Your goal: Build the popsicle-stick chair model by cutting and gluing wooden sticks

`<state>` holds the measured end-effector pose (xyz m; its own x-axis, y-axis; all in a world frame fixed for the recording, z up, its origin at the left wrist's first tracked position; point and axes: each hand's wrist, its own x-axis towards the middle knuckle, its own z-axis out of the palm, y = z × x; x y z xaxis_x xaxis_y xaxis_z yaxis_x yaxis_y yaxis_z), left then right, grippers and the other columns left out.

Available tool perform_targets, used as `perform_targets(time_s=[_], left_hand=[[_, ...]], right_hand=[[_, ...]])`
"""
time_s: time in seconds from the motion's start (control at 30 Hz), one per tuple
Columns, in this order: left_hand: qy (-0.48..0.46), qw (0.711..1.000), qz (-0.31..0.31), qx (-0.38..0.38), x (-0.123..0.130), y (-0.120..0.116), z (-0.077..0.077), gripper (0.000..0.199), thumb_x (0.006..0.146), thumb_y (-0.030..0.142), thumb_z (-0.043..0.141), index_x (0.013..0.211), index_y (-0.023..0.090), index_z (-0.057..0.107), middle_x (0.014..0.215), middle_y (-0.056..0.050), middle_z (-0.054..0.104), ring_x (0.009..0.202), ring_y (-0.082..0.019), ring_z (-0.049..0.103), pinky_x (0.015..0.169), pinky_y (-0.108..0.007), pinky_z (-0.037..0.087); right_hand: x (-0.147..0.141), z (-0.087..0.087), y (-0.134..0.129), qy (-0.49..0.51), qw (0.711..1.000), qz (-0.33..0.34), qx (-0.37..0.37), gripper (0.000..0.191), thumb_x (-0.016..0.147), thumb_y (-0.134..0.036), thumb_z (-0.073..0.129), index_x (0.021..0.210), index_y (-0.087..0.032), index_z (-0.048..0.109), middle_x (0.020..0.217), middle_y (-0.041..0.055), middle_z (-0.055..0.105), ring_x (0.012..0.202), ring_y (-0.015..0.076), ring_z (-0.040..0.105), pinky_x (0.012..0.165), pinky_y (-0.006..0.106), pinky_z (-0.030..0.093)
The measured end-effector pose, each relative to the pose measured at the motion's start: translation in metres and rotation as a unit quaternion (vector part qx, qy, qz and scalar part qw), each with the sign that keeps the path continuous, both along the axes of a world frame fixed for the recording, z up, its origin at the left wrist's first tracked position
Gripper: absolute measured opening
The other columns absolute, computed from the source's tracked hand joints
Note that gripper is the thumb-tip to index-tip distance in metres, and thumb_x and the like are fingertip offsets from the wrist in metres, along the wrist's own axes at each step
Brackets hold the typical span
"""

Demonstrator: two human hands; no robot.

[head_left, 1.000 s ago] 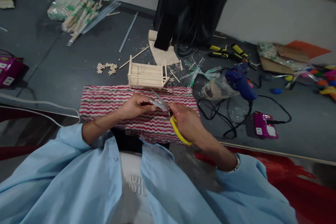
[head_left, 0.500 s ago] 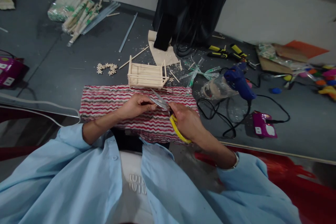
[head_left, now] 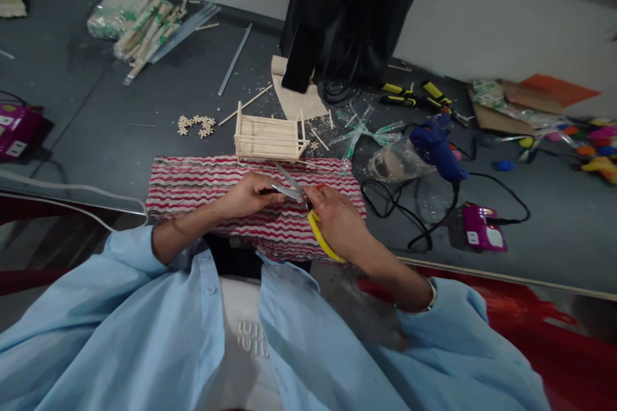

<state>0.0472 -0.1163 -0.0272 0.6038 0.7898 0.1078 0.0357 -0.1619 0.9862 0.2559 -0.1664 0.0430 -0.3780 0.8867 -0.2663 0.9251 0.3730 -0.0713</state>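
My right hand (head_left: 337,215) is closed round a pair of yellow-handled scissors (head_left: 324,237), whose blades are parted and point left. Just left of the blades, my left hand (head_left: 248,196) is closed with its fingertips pinched together; whatever they grip is too small to make out. Both hands are over a red-and-white wavy striped cloth (head_left: 183,183). Beyond the cloth's far edge stands a small frame of pale wooden sticks (head_left: 270,138). Left of that frame lies a cluster of little wooden flower-shaped pieces (head_left: 196,126).
At right are a blue glue gun (head_left: 438,148), its looped black cable and a purple box (head_left: 484,228). A phone (head_left: 303,58) leans on a black bag (head_left: 354,6) at the back. Bundled wooden sticks (head_left: 149,35) lie back left; yellow-handled pliers (head_left: 400,95) lie back right.
The scissors and my right hand have shifted slightly left, bringing the blades closer to my left fingertips. My left hand has barely moved.
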Motion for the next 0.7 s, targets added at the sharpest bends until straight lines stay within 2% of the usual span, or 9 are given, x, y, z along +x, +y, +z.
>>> perform_targets(time_s=[0.33,0.57,0.7], left_hand=[[-0.004,1.000,-0.003,0.005,0.000,-0.001,0.002,0.022,0.084,0.032,0.068,0.095,0.015,0.077,0.086,-0.005,0.077,0.073,-0.015,0.068,0.069,-0.021,0.052],[0.025,1.000,-0.009,-0.003,-0.001,0.001,0.000,0.027,0.085,0.038,0.066,0.086,0.013,0.075,0.073,-0.003,0.073,0.065,-0.013,0.063,0.060,-0.020,0.048],[0.040,0.999,-0.011,0.020,-0.001,0.001,0.000,0.027,0.088,0.037,0.062,0.088,0.013,0.075,0.075,-0.002,0.073,0.066,-0.013,0.063,0.062,-0.020,0.048]], right_hand=[[0.004,-0.005,0.002,-0.015,1.000,-0.008,-0.017,0.040,0.087,-0.011,0.045,0.126,-0.015,0.055,0.103,0.0135,0.067,0.094,0.0258,0.061,0.081,0.032,0.043],[0.005,-0.012,0.000,0.008,0.999,-0.023,-0.022,0.042,0.084,-0.009,0.045,0.125,-0.013,0.055,0.107,0.0150,0.068,0.098,0.0268,0.061,0.082,0.032,0.043],[0.006,-0.012,0.001,0.025,0.999,-0.026,-0.020,0.042,0.084,-0.009,0.046,0.124,-0.014,0.055,0.108,0.0142,0.067,0.099,0.0261,0.061,0.083,0.032,0.043]])
